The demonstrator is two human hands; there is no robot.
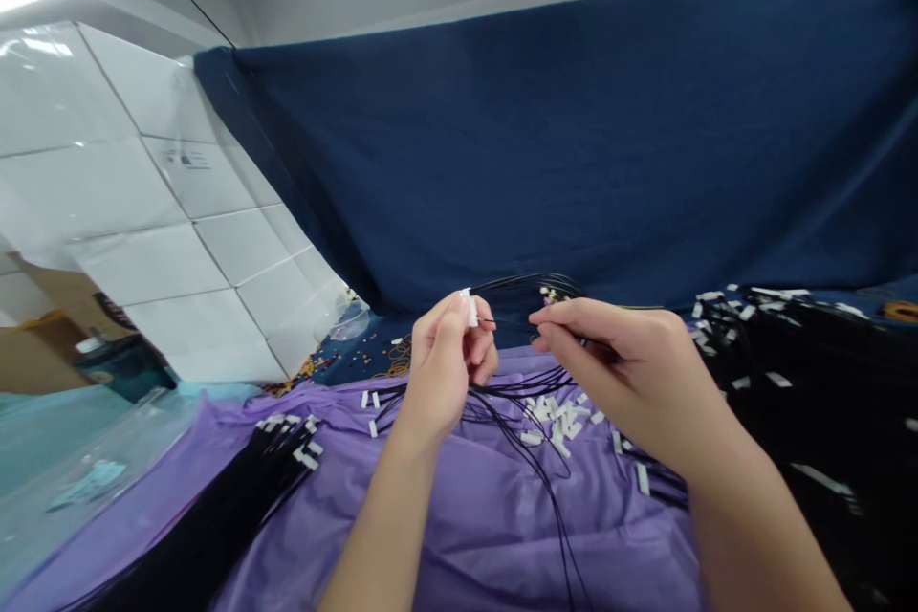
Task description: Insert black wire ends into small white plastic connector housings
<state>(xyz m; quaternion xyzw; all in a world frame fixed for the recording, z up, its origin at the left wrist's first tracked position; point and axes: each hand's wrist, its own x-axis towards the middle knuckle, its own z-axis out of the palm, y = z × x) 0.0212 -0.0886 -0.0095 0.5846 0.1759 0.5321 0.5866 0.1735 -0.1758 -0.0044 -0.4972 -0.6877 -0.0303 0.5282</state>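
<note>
My left hand (450,354) is raised over the purple cloth (459,516), its fingers pinched on a small white connector (471,308). Close to its right, my right hand (609,354) pinches a thin black wire (506,320) whose tip points at the connector. More black wires (531,285) loop behind both hands and trail down across the cloth. Loose white connectors (556,421) lie scattered beneath the hands.
A bundle of black wires with white ends (236,497) lies at the lower left. A large heap of finished wires (810,382) fills the right. A dark blue curtain (574,143) hangs behind, white tiled panels (143,210) stand left, and yellow rubber bands (398,359) lie near them.
</note>
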